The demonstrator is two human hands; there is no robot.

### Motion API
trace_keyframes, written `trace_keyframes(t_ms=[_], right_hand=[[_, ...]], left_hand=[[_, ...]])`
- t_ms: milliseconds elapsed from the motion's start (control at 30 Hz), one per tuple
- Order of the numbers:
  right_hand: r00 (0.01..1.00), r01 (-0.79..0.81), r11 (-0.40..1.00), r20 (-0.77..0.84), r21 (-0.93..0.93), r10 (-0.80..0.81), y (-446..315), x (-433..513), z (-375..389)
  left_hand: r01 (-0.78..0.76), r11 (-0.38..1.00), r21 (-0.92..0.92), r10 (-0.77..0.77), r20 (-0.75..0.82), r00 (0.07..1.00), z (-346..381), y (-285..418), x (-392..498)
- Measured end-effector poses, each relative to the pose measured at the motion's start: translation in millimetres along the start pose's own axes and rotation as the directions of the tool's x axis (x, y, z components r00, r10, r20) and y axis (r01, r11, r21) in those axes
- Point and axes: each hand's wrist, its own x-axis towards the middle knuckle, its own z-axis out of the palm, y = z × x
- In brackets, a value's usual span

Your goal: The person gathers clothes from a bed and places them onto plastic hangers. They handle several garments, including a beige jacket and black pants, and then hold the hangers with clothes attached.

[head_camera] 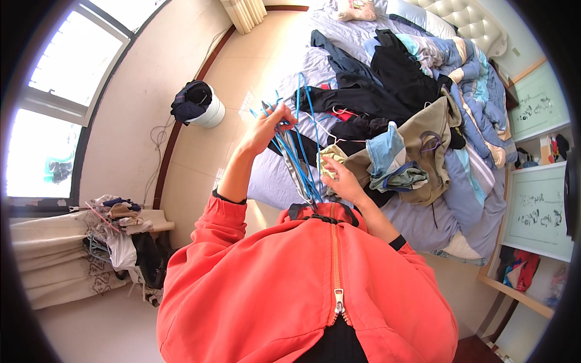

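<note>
My left hand (271, 127) is closed around a bunch of clothes hangers (297, 159), mostly blue, with some grey or dark ones among them. They hang down in front of my red jacket. My right hand (342, 180) is at the right side of the bunch with its fingers apart, close to a pale yellow cloth (333, 156); whether it touches a hanger or the cloth is unclear. Beyond it on the bed lie a light blue cloth (386, 147), a folded grey-green garment (401, 178), an olive-brown garment (431, 149), dark clothes (363, 97) and a white hanger (329, 133).
The bed (268, 181) has a crumpled blue patterned quilt (483, 95). A white bin (213, 111) holding dark clothing stands on the floor by the left wall. Clothes are piled by the curtain (50, 258) at lower left. A cabinet (538, 213) stands at right.
</note>
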Motion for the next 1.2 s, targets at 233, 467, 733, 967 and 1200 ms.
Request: trace_keyframes(t_ms=[233, 467, 733, 967, 1200], right_hand=[[0.987, -0.161, 0.987, -0.028, 0.013, 0.161, 18.8, -8.6, -12.1], [0.916, -0.119, 0.987, -0.371, 0.107, 0.151, 32.0, -5.6, -44.3], [0.821, -0.053, 0.988, -0.557, 0.144, 0.126, 29.6, 6.8, -73.4], [0.798, -0.001, 0.999, -0.602, -0.048, -0.028, 5.7, 10.6, -73.9], [0.845, 0.164, 0.9, -0.413, -0.404, -0.34, -31.5, 1.8, -60.8]], left_hand=[[0.091, 0.903, 0.42, -0.098, -0.005, 0.995, -2.6, -9.6, 31.3], [-0.061, 0.919, 0.389, -0.002, 0.159, 0.987, -10.7, 7.6, 45.1], [-0.215, 0.572, 0.791, 0.099, 0.194, 0.976, -1.2, 35.5, 17.7], [-0.217, 0.501, 0.838, 0.233, 0.111, 0.966, -0.5, 31.4, -0.9], [-0.276, 0.705, 0.654, 0.132, 0.261, 0.956, 14.3, 25.0, -16.4]])
